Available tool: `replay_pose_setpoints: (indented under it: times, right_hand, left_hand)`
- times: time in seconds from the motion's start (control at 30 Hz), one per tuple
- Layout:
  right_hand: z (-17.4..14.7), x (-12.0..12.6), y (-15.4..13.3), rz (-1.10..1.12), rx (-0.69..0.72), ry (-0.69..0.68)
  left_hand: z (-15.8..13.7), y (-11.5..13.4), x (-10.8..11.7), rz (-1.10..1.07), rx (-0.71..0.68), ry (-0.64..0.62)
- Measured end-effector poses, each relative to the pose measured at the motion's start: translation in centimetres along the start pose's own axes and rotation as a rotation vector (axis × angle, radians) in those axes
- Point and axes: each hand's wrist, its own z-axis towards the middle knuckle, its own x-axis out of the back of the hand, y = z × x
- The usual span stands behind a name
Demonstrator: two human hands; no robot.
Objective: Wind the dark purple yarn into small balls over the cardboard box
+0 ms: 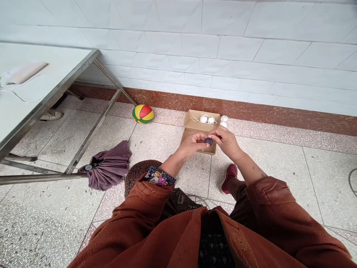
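Observation:
A small ball of dark purple yarn (209,141) is held in front of me, above an open cardboard box (190,131). My left hand (192,145) grips the ball between thumb and fingers. At the ball's upper right, my right hand (227,143) is closed in a pinch, its fingertips against the dark yarn; any loose strand there is too fine to make out. White yarn balls (203,118) with a trailing strand lie in the box's far part. More white balls (223,120) sit just beyond its right side, partly hidden by my right hand.
A colourful ball (143,114) rests on the floor near the wall. A folded purple umbrella (110,165) lies beside the metal-framed table (69,70) on the left. A round patterned stool (136,173) is by my left side. Cable (351,182) shows at the right edge.

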Motion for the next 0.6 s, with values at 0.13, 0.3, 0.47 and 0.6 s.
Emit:
replay_pose_setpoints:
  times: [0.13,0.3,0.47,0.6]
  right_hand:
    - [0.0,-0.6,0.4,0.154,-0.159,0.035]
    - [-0.4,-0.6,-0.3,0.148,-0.235,-0.011]
    - [-0.7,-0.1,-1.0,0.08,-0.193,-0.094]
    - [-1.0,-0.1,-1.8,0.077,-0.031,-0.189]
  left_hand:
    - [-0.3,0.2,-0.1,-0.135,0.0,-0.087]
    - [-0.3,0.3,-0.2,-0.268,-0.013,-0.093]
    - [0.2,0.2,0.3,-0.299,-0.049,0.0]
    - [0.7,0.0,0.8,-0.238,-0.106,0.084]
